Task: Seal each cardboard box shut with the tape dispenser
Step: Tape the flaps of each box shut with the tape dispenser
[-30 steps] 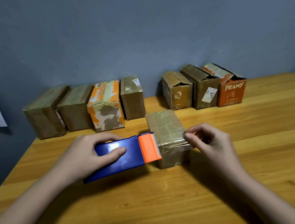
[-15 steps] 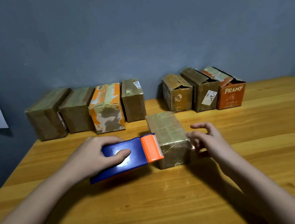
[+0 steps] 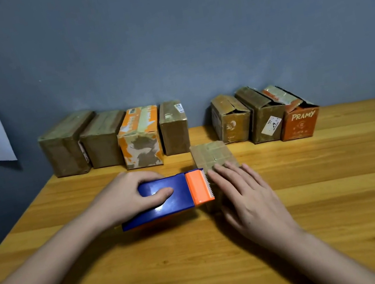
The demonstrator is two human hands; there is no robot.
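Left hand [image 3: 126, 197] gripping blue-orange tape dispenser [image 3: 173, 198], fingers curled round body, blade touching box [image 3: 212, 156] from 9 o'clock. Right hand [image 3: 243, 192] lying flat on box top, fingers straight, pressing. Risk: box sliding on counter [image 3: 340, 190], tape wrinkling if press is easing. Box sitting mid-counter, brown, glossy with tape, flaps closed.
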